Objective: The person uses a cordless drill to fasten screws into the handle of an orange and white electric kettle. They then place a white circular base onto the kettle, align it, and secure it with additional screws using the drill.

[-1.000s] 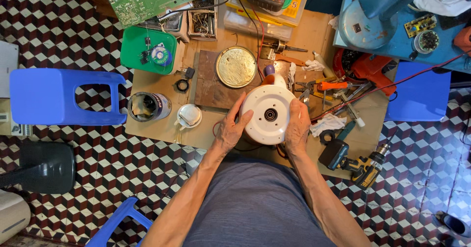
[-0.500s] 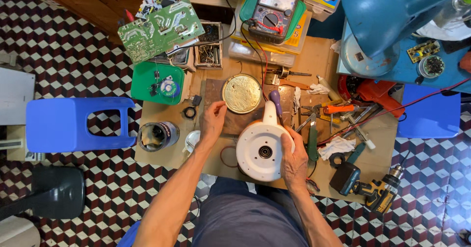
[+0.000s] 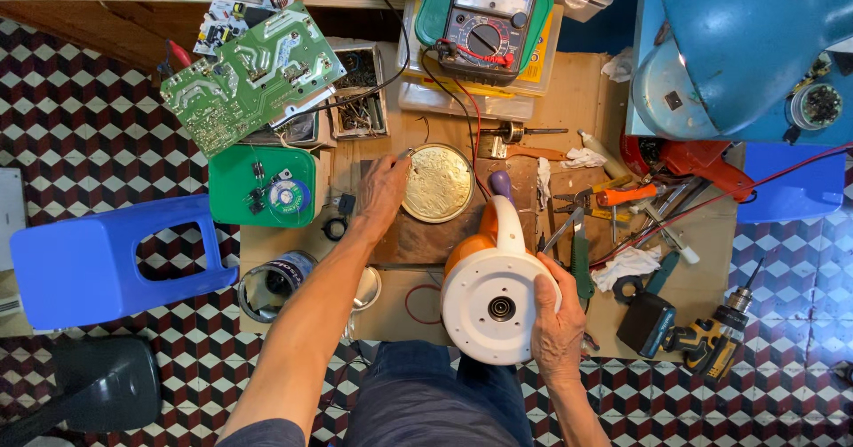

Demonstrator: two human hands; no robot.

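An orange and white electric kettle lies tipped over my lap, its round white base facing up. My right hand grips the kettle's right side. My left hand has reached forward to the left rim of a round gold metal lid on the low wooden work board. Its fingers pinch something small and thin at the rim; what it is I cannot tell.
A green circuit board and a multimeter with red leads lie at the back. A green tray, a blue plastic stool, a steel cup, pliers and screwdrivers, and a cordless drill surround the board.
My left hand left the kettle and reached forward to the gold lid. The kettle tipped toward me, held by my right hand alone. My head moved forward.
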